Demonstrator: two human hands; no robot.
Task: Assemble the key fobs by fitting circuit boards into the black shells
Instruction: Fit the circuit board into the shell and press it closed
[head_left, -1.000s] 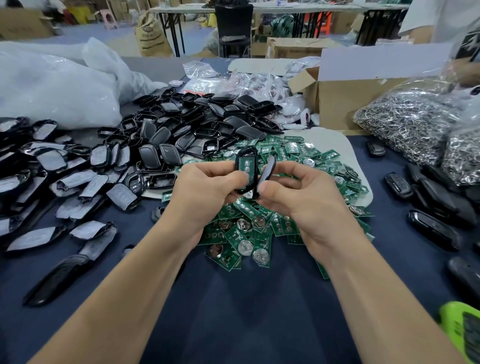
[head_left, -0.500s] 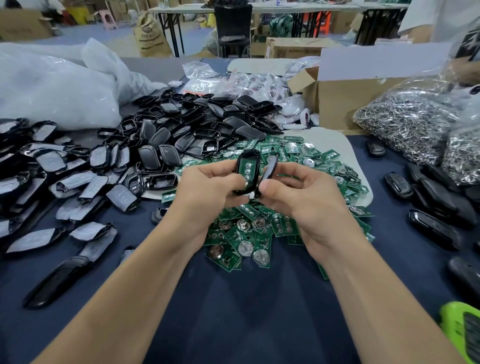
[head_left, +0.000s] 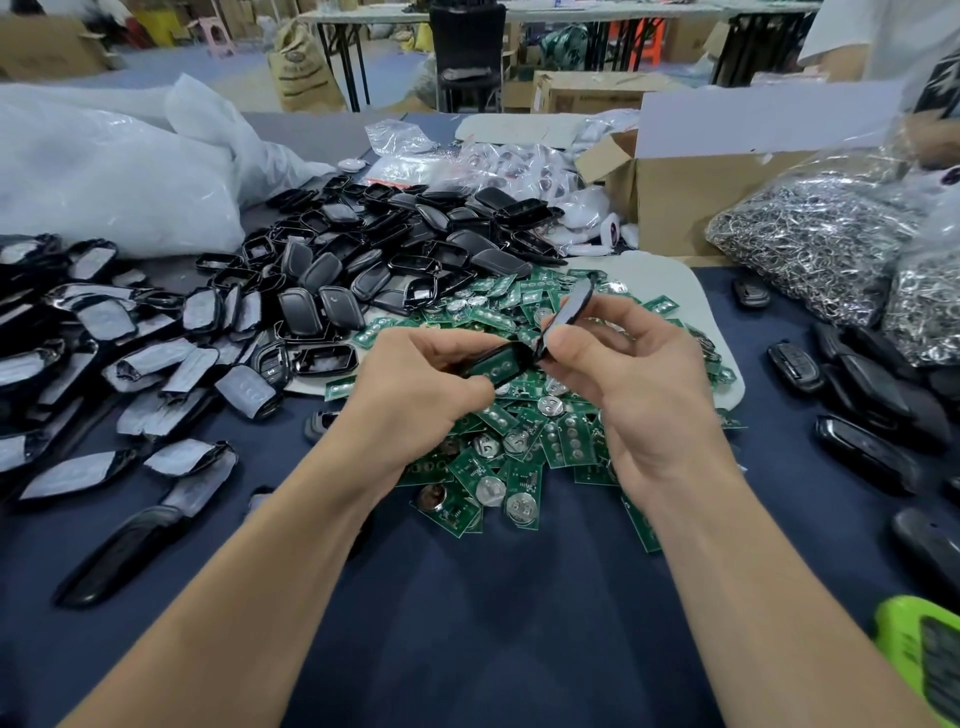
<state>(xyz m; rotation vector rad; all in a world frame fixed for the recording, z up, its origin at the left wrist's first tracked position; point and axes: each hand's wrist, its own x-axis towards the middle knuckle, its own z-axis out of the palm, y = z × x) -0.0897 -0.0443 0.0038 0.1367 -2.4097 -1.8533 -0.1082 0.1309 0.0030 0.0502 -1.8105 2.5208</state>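
Observation:
My left hand (head_left: 415, 384) grips a black shell half (head_left: 498, 364) that lies almost flat, with a green circuit board seated inside it. My right hand (head_left: 634, 374) pinches a second black shell half (head_left: 571, 309) that is tilted up and to the right, its lower end touching the first half. Both hands hover over a heap of green circuit boards (head_left: 524, 457) with round coin cells. A pile of empty black shells (head_left: 395, 249) lies behind and to the left.
Film-wrapped shell parts (head_left: 104, 332) spread along the left. Closed black fobs (head_left: 872, 395) lie at the right. Bags of metal rings (head_left: 821, 239) and a cardboard box (head_left: 691, 202) stand at the back right. A white plastic bag (head_left: 104, 171) sits far left. A green device (head_left: 924, 660) is at the bottom right corner.
The left hand has tipped its shell with the board from upright to nearly flat. The right hand's shell half has swung away, up and to the right.

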